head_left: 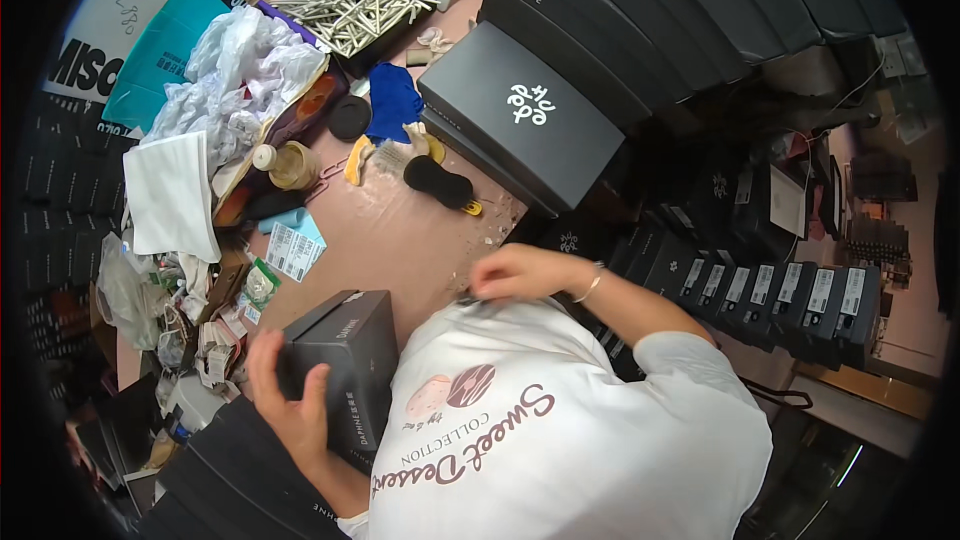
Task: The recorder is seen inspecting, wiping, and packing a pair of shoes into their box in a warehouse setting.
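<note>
Beside the table edge, at the lower left, stands a dark grey lidded shoe box point(352, 365), tilted in the view. My left hand point(285, 390) is at the box's near left side, fingers stretched and thumb apart, overlapping the box; whether it presses on it I cannot tell. In front of my white shirt, my right hand point(525, 273) is closed, its fingers curled and slightly blurred. A small dark patch shows under those fingers, too unclear to name.
A large dark shoe box point(525, 110) lies on the pink table point(400, 240), with stacked boxes behind. Nearby are a black brush point(438, 183), blue cloth point(397, 100), glue jar point(293, 166), blue label sheets point(293, 243) and a tray of pale sticks point(350, 0). White tissue point(170, 195) hangs leftward.
</note>
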A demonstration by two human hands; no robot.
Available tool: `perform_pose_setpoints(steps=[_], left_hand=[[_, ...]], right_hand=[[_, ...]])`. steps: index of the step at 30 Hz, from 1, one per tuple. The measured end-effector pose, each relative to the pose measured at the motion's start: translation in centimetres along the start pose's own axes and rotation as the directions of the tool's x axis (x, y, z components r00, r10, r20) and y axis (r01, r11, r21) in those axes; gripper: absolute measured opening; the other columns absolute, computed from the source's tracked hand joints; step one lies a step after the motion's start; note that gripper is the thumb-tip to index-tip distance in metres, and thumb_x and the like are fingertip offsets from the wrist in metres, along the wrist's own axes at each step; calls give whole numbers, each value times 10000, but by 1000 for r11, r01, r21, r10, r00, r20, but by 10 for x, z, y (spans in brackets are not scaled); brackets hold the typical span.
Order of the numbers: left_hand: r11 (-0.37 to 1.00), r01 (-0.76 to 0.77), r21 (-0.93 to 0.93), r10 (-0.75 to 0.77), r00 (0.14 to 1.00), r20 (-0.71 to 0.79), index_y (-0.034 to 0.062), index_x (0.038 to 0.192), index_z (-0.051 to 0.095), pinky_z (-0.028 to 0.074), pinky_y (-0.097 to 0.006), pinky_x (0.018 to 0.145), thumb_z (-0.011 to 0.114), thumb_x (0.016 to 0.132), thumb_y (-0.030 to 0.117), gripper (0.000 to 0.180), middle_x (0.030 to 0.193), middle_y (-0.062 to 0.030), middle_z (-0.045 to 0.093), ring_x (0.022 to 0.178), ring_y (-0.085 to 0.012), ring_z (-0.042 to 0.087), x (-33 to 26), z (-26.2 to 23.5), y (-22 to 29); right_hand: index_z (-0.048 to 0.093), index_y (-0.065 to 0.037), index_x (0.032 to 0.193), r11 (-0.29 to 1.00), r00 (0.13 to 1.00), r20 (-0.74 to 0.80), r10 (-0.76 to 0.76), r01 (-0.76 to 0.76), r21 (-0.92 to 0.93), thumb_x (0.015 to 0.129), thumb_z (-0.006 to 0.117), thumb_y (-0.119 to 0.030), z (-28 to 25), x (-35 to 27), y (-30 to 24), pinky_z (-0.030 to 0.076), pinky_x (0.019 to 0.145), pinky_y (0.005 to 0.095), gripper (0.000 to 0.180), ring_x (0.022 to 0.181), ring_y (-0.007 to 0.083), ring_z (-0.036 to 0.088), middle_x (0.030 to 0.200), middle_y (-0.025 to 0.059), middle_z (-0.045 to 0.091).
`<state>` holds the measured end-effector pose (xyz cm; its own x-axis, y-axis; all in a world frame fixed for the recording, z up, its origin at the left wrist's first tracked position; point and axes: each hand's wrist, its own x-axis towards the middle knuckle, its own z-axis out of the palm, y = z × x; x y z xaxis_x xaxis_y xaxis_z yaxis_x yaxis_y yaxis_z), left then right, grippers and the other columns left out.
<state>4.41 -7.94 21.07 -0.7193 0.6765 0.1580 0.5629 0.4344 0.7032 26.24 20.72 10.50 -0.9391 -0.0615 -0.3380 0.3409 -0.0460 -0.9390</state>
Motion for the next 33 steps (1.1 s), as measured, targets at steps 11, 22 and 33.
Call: perform_pose_setpoints(steps=[11,22,33], left_hand=[[906,424,10,-422,898,125,-10,1401,421,394,-368,1033,786,696,92,801,1305,-219,550,1205,-301,537,-25,-19,-14],[839,268,473,-432,857,281,50,1492,257,162,-574,1135,886,452,497,1295,1538,-253,187,1417,-433,200,-71,-29,26],[873,433,223,-362,883,-298,43,1348,501,317,-496,1050,785,508,152,894,1419,-216,411,1257,-399,427,-85,9,9]], right_hand=[[614,-9,1162,830,-57,-916,396,-405,384,883,560,-85,-256,-208,232,497,439,311,294,616,179,642,837,100,653],[714,-43,955,759,711,303,634,-497,-421,903,667,-279,-78,-30,-34,457,475,223,246,573,77,624,744,38,689],[672,10,921,176,991,-136,-5,-133,-975,816,559,-64,-116,178,10,557,693,442,171,769,369,679,818,225,679]])
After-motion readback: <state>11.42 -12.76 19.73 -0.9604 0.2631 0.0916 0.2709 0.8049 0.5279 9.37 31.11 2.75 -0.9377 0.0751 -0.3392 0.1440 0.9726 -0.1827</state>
